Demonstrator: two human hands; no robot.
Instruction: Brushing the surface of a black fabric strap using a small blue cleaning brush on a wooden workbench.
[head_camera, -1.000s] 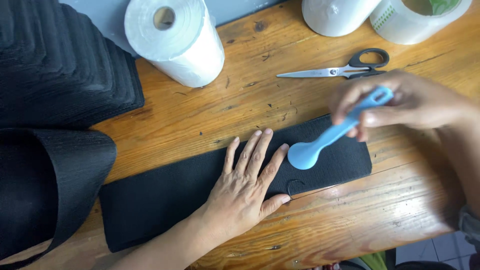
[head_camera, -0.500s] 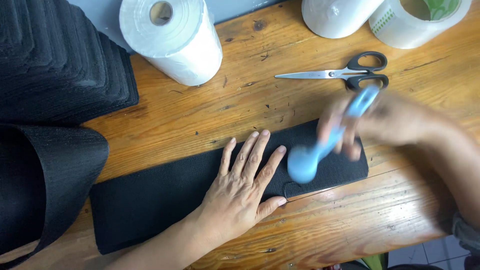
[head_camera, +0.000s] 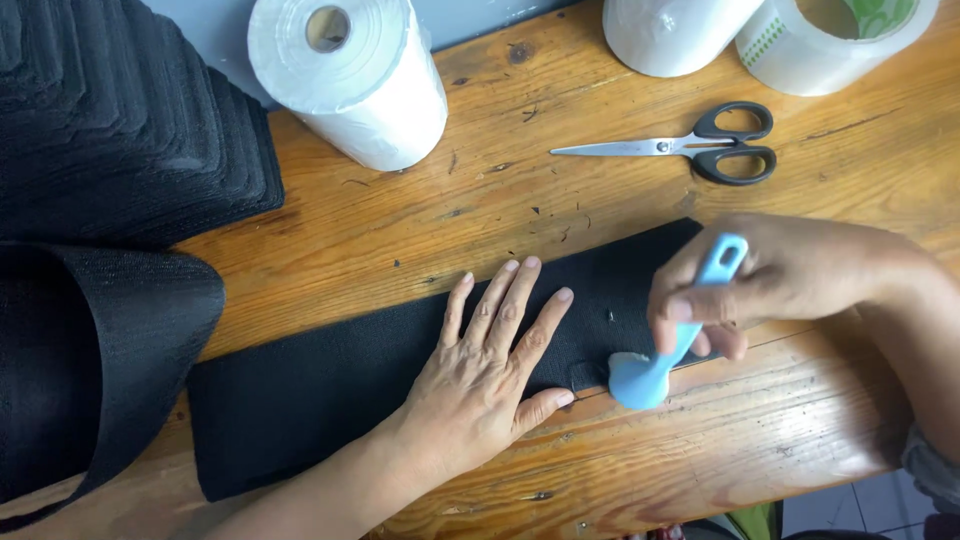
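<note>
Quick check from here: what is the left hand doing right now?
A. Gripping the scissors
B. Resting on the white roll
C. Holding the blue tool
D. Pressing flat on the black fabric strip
D: the left hand lies palm down, fingers spread, on the black fabric strip, while the right hand holds the blue tool.

Left hand (head_camera: 480, 385) flattens black fabric strip (head_camera: 320, 400); right hand (head_camera: 770, 280) presses blue tool (head_camera: 665, 345).
</note>
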